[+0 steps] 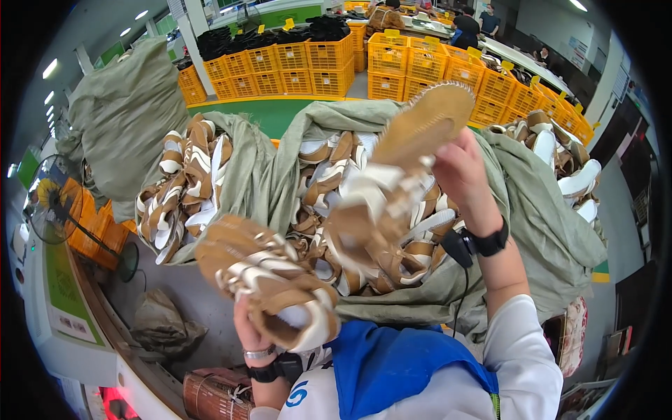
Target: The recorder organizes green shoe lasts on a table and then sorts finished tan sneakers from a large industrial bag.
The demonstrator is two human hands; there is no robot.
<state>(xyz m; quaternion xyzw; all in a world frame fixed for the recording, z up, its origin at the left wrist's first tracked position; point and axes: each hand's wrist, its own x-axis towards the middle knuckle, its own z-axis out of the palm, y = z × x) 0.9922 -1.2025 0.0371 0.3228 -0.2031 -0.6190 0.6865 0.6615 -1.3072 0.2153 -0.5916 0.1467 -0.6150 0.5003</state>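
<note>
My left hand [250, 327] grips a tan and white shoe upper [269, 269] from below, in front of my body at the left. Its opening faces me, and most of my fingers are hidden behind it. Raised higher on the right, my right hand [463, 171] is closed on the edge of a second shoe upper [430, 126]. That one is tilted, with its tan stitched underside turned upward and its lower part blurred. Beneath both lies an open grey-green cloth sack [276, 164] heaped with similar shoe uppers [329, 178].
More shoe uppers fill a sack on the left [185, 175] and another on the right [549, 217]. Yellow crates [297, 63] stand stacked behind the green floor strip. A fan [56, 199] is at far left, beside a machine [66, 294]. Other people work at the back.
</note>
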